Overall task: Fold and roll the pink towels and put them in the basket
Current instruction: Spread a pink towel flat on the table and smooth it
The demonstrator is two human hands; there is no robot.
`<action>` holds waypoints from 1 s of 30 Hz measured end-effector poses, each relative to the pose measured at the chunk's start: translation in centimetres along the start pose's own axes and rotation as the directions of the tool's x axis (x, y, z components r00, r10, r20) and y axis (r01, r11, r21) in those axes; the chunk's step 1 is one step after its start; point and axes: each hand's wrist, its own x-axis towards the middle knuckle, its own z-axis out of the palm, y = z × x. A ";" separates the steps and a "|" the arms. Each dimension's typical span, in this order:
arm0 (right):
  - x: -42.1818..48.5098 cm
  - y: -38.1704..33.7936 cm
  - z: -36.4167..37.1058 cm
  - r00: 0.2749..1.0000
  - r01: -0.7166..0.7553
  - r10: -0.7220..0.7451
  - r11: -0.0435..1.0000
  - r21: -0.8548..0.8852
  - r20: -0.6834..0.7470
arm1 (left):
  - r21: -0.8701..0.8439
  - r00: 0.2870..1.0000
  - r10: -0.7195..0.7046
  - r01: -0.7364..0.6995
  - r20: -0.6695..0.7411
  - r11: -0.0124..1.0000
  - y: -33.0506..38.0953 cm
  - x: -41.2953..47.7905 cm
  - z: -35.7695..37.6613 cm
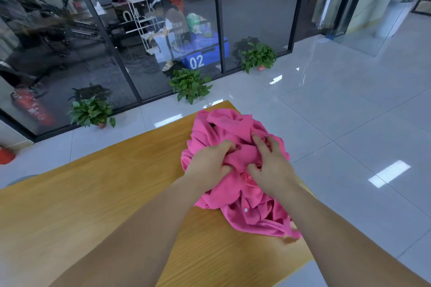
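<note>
Both hands, left hand [210,161] and right hand [271,165], clutch folds atop the crumpled pink towels [233,128], which heap mostly beyond them on the table [93,193].

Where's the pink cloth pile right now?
In the head view, the pink cloth pile sits bunched on the right end of the wooden table, with the left hand and right hand gripping its middle.

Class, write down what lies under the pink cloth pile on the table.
The wooden table lies under the pink cloth pile and shows around its edges. Whether anything else sits beneath cannot be seen; the cloth covers it.
</note>
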 end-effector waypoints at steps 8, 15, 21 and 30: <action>0.0 2.9 3.6 0.998 0.061 -0.061 0.995 -0.076 0.003 | 0.107 0.981 -0.115 0.099 0.156 0.989 -3.7 1.3 -2.7; -1.3 2.9 2.7 0.991 0.120 -0.122 0.992 -0.038 -0.052 | 0.007 0.951 -0.098 0.101 0.295 0.995 -5.5 3.9 -1.1; -0.6 0.3 0.8 0.968 0.210 -0.221 0.973 -0.094 -0.119 | -0.081 0.985 -0.152 0.159 0.080 0.984 -4.7 1.9 -1.9; 0.9 -12.4 -0.8 0.904 0.388 -0.392 0.920 -0.058 -0.168 | -0.168 0.947 -0.254 0.223 -0.195 0.960 -8.4 -3.9 -12.8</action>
